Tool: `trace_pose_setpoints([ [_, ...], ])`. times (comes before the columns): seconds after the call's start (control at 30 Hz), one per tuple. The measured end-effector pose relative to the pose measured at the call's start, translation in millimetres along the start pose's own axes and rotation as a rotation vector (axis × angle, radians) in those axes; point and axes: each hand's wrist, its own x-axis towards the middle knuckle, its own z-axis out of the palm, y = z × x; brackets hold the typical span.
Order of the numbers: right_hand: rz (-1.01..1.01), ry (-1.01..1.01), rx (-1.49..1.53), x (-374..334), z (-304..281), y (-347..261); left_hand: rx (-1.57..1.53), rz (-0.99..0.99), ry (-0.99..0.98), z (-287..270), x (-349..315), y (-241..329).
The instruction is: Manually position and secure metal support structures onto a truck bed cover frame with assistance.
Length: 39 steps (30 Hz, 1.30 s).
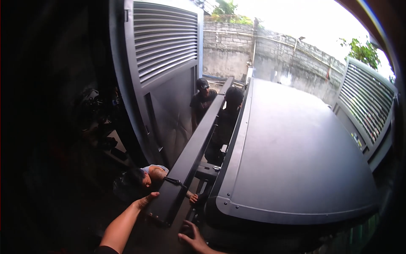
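A long black metal beam (195, 144) runs away from me, slanting up toward the back wall. My left hand (148, 200) is closed on the left side of its near end, thumb up by the edge; the other fingers are hidden. A dark strap or cord (174, 181) crosses the beam just ahead of this hand. Close to the right of the beam's near end, my right hand (193, 238) is held low with its fingers bent and apart, nothing in it. To the right spreads a large flat dark cover (292, 152) with a riveted metal rim.
A person in a grey top (153, 172) bends below the beam, one hand near a frame bar. Farther off are a person in a dark cap (204, 98) and another dark head (234, 98). Louvred metal gates (165, 44) and a block wall (228, 46) stand beyond.
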Motion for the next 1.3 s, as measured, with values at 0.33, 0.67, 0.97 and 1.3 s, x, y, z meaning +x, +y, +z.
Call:
trace_pose_setpoints([
  [0.33, -0.811, -1.198, 0.375, -148, -76, -209, 0.083, 0.132, -0.182, -3, 24, 2],
  [0.67, -1.065, -1.132, 0.054, -127, -99, -229, 0.167, 0.206, -0.137, -7, 15, 6],
  [0.97, -1.232, -0.282, 0.657, -128, -105, -262, 0.161, 0.116, -0.036, -19, 6, 8],
  [1.3, -1.531, -0.322, 0.906, -88, -79, -231, 0.180, 0.213, 0.039, 8, -10, 16],
])
